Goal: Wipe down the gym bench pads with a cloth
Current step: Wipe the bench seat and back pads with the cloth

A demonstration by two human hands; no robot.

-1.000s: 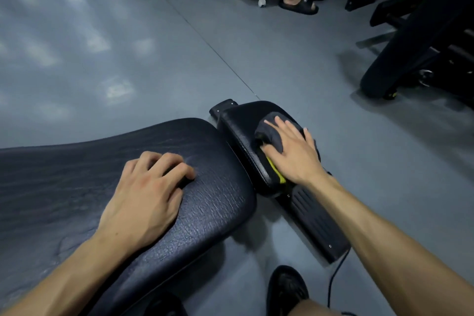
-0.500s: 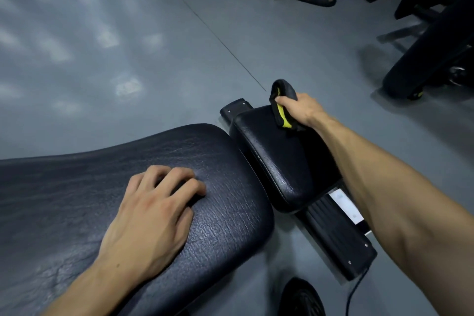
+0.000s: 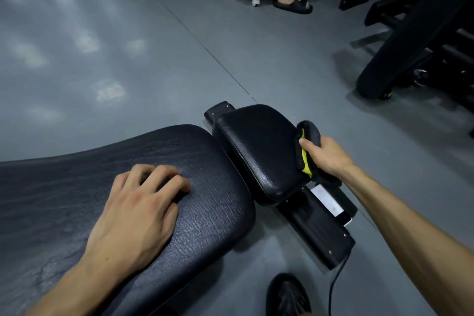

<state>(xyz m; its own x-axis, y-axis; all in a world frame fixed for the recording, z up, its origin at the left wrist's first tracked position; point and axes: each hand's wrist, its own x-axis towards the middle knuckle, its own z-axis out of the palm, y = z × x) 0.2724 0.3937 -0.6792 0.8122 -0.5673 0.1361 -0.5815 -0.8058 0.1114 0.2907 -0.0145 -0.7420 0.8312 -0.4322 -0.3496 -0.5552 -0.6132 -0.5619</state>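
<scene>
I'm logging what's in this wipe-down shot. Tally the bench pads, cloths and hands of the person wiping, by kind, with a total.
Bench pads: 2, the large pad and the small pad.
Cloths: 1, the dark cloth with yellow edging.
Hands: 2, the left hand and the right hand.
Total: 5

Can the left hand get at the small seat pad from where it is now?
Probably yes: the left hand rests on the large pad, and the small seat pad beside it looks unobstructed.
</scene>
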